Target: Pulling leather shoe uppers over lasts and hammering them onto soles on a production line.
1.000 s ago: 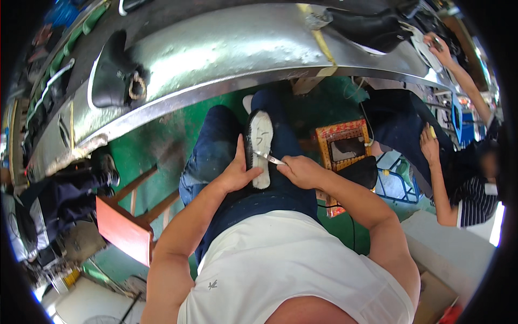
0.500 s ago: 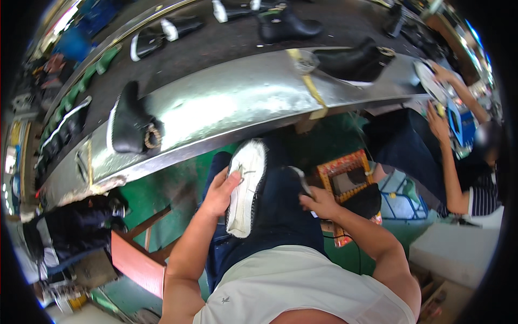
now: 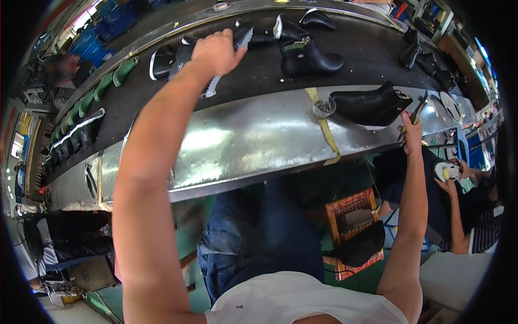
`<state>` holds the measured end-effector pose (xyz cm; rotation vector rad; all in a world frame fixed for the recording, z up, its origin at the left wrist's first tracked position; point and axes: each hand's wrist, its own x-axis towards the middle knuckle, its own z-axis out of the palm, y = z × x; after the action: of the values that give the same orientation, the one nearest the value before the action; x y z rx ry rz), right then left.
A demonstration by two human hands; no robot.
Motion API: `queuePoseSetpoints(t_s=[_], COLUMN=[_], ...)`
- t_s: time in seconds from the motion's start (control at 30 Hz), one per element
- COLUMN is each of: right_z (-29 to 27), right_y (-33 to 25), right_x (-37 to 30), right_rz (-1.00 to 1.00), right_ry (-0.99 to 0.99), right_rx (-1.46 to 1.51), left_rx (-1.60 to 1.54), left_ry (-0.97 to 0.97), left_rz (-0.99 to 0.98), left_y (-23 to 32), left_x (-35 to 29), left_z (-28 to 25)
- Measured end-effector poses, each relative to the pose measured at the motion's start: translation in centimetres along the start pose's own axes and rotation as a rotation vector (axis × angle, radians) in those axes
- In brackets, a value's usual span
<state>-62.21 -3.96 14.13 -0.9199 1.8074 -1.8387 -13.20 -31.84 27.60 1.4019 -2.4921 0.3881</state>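
My left hand [image 3: 218, 53] reaches over the dark conveyor belt, its fingers closed on a black boot [image 3: 181, 63] with a jagged pale edge. My hand and forearm hide much of this boot. By the belt's near metal rim, my right hand [image 3: 413, 134] is closed round a hand tool [image 3: 417, 109] with dark curved ends, like pincers. Just left of the tool, another black boot [image 3: 367, 106] lies on its side on the metal rim. A small clear cup [image 3: 324, 108] of tiny bits stands at that boot's toe.
More black boots [image 3: 310, 58] and a row of green shoe forms [image 3: 102, 86] stand on the belt [image 3: 253, 67]. The metal rim [image 3: 243, 135] runs across in front of me. At right a co-worker's hands [image 3: 449, 183] hold a white-soled shoe. A patterned stool [image 3: 337, 216] stands below.
My left hand has carried the white-soled boot from over my lap up to the belt. My right hand has moved up and right with the tool. The view has shifted.
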Motion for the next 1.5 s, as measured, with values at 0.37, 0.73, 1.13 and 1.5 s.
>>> queuePoseSetpoints(t_s=[0.37,0.73,1.13,1.5], right_z=[-1.6,2.2,3.0,2.5], right_y=[1.1,0.7,-1.1,0.5], right_x=[2.7,3.2,3.8,4.5], right_rz=[-0.058,0.411,0.534,0.541], right_ry=[-0.418,-0.3,-0.183,-0.335], right_rx=[-0.224,0.169,0.284,0.319], left_rx=[0.164,-0.255,0.147,0.114], left_ry=[-0.262,-0.39,-0.013,-0.177], left_rz=[0.176,0.017,0.146,0.069], left_y=[0.5,-7.7,-1.2,4.4], left_x=[0.3,9.8,4.9,-0.1], left_z=[13.6,18.1,18.9,14.6])
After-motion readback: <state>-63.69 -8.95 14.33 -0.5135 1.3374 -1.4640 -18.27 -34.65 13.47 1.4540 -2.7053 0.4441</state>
